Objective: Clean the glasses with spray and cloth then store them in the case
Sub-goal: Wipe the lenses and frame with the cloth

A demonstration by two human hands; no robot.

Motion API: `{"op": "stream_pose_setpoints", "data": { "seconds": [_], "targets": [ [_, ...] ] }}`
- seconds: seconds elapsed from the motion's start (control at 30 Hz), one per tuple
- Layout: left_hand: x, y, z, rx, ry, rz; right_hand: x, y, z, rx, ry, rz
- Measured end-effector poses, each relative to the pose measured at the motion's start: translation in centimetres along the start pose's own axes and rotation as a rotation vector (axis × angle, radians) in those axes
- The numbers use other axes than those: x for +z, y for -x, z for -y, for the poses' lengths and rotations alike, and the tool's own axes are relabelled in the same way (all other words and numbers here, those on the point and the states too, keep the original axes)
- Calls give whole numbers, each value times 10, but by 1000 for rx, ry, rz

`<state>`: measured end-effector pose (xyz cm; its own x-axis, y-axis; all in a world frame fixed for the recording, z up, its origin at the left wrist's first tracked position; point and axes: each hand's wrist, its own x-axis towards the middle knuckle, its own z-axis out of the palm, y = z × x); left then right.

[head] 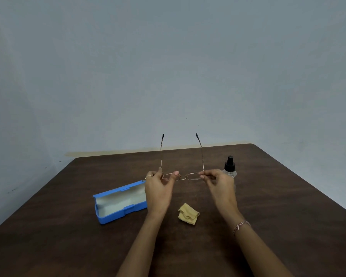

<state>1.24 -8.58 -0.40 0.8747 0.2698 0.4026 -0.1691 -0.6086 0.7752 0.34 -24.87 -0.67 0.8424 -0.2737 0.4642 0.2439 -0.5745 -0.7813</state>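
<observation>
Thin gold-rimmed glasses (192, 175) with dark temple tips are held above the table, temples unfolded and pointing away from me. My left hand (160, 188) pinches the left lens rim and hinge. My right hand (218, 182) pinches the right hinge. A blue case (118, 214) lies open on the table at the left, its pale lining up, partly behind my left hand. A crumpled yellow cloth (188, 213) lies between my forearms. A clear spray bottle (230, 168) with a black nozzle stands just behind my right hand.
The dark brown wooden table (288, 206) runs to a far edge against a plain grey wall (168, 76). Its right edge slants down toward the frame's right side.
</observation>
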Motion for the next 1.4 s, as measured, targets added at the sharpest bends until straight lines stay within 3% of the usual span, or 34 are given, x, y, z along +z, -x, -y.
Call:
{"op": "stream_pose_setpoints", "data": {
  "seconds": [0.57,1.23,1.4],
  "targets": [
    [2,1,4,212,-120,-64,-3,-5,-3,7,143,77],
    [5,-1,16,107,-197,183,-5,-11,1,193,442,327],
    [6,-1,18,94,-231,220,-1,0,-11,129,371,238]
  ]
}}
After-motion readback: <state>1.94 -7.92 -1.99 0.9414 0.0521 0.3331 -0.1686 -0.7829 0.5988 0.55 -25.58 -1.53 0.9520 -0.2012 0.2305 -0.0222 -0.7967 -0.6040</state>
